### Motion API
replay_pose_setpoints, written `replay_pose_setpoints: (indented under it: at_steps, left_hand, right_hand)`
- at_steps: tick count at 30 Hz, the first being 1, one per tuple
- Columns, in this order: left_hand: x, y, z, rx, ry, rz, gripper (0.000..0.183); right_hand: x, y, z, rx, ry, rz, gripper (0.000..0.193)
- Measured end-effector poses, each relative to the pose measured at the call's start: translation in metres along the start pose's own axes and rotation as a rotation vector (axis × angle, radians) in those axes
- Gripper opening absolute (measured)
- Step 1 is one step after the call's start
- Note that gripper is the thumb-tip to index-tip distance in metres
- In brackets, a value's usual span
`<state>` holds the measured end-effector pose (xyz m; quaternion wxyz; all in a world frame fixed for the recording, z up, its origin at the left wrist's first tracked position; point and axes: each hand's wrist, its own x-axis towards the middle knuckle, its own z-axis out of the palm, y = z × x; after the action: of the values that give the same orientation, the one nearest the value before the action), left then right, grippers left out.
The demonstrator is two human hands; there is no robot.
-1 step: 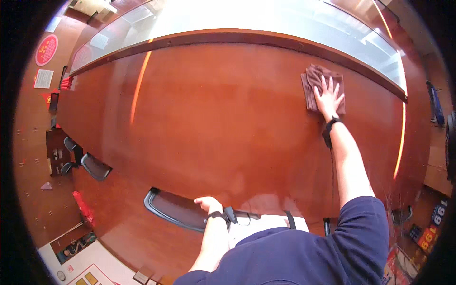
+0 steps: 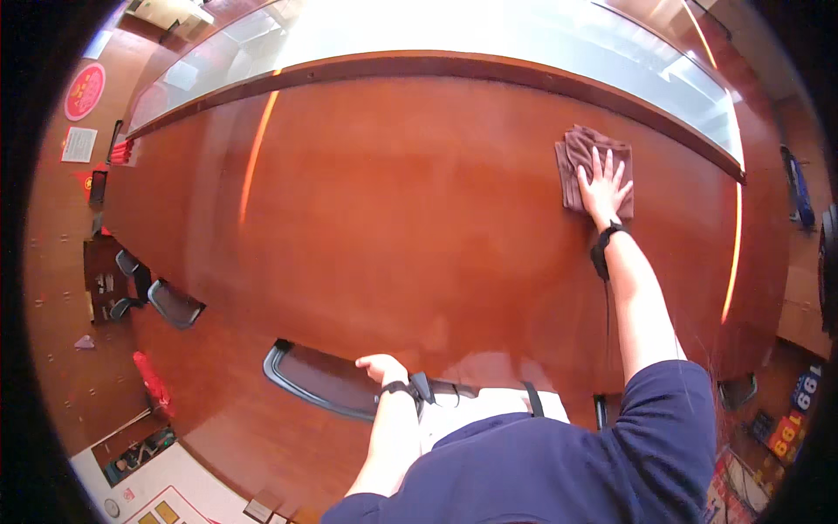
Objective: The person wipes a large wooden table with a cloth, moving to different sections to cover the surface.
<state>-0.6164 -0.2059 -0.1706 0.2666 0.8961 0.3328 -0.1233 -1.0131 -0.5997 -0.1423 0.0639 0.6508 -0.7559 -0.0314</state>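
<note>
My right hand lies flat on a folded brown cloth, fingers spread, on the far right part of a large glossy reddish-brown table. Part of the cloth is covered by the palm and fingers. A black band circles that wrist. My left hand is low by the table's near edge, next to a chair; it also wears a dark wristband. Most of its fingers are out of sight, so I cannot tell whether it is open or closed, and no held thing shows there.
A raised wooden ledge with bright glass above runs along the table's far side. A dark-framed chair is close beside my left hand. More chairs stand at the left. A red cloth-like thing lies at lower left.
My right hand and the brown cloth have shifted slightly toward me. My left hand stays by the near edge, almost unchanged.
</note>
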Motion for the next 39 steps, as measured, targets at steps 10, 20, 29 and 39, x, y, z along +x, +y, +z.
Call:
replay_pose_setpoints:
  at_steps: [10,20,29,39]
  left_hand:
    - [-0.019,0.016,0.030,-0.004,-0.112,0.091,0.079]
    - [-0.027,0.031,0.041,-0.329,-0.204,-0.126,0.078]
    - [-0.020,0.031,0.037,-0.297,-0.143,-0.051,0.076]
    - [-0.006,0.015,0.007,-0.301,-0.168,-0.014,0.081]
  right_hand:
    - [-0.255,0.055,-0.011,0.018,0.008,0.151,0.066]
    - [-0.387,0.020,-0.027,0.098,0.054,0.128,0.068]
    - [-0.367,-0.018,-0.046,0.131,-0.103,0.054,0.073]
    - [-0.180,-0.047,-0.050,0.119,-0.154,-0.150,0.072]
